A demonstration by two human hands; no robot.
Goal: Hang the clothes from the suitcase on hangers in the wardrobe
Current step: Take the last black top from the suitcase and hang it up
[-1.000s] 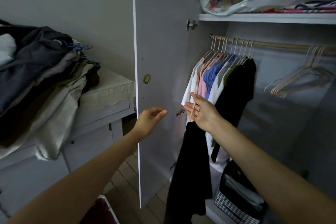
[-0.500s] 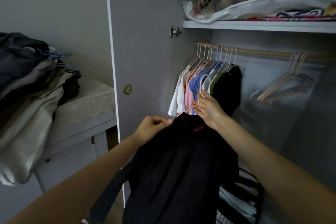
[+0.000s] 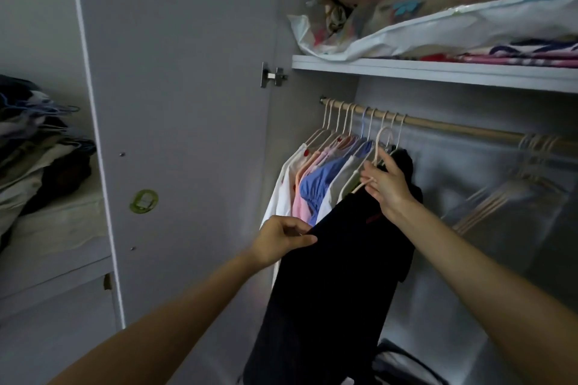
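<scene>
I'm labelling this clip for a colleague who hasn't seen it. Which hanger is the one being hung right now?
Find the wooden rail under the wardrobe shelf. Just right of the hung shirts, the right hand holds a pale hanger carrying a black garment. Unlike its neighbours, its hook sits below the rail, not over it.

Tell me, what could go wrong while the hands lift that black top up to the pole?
The hanger hook, held by the right hand, is below the rail and not yet on it; it might snag the crowded hung clothes beside it. The black garment is pinched at one edge by the left hand, so it may slide off the hanger.
</scene>
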